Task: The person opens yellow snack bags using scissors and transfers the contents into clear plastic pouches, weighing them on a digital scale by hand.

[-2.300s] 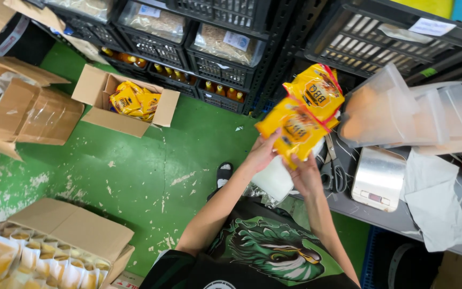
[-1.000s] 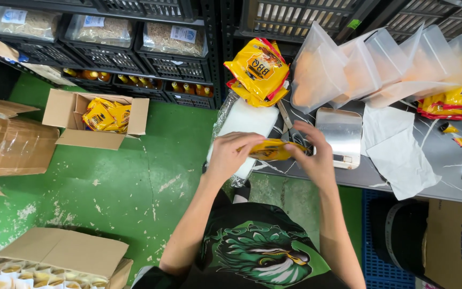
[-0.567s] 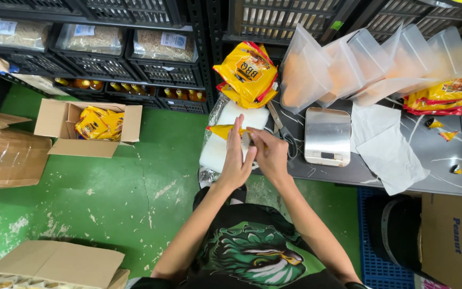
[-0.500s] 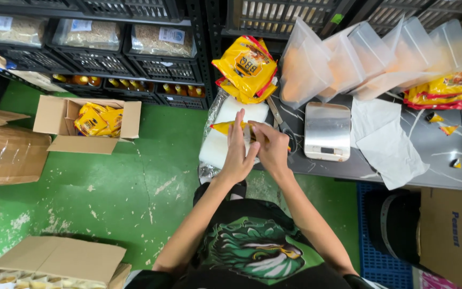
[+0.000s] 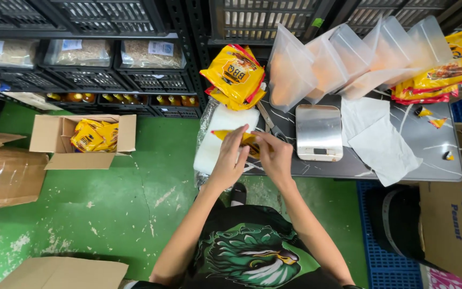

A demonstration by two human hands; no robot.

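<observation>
Packet (image 5: pixel 248 140), yellow, at frame centre, long axis left-right over desk (image 5: pixel 402 166) edge; left hand (image 5: pixel 230 160) and right hand (image 5: pixel 275 156) pinch opposite ends, equally near.

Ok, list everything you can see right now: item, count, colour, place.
snack packet: one, yellow, held in both hands over the table's left end
snack packets: a pile, yellow and red, table's back left
more packets: a stack, yellow and red, table's back right
clear zip bags: about five, standing along the table's back
kitchen scale: one, steel, mid table
scissors: one pair, left of the scale
table: one, grey metal
open carton: one, brown, on the green floor, yellow packets inside
crates: several, black, along the back
left hand: on the packet
right hand: on the packet
</observation>
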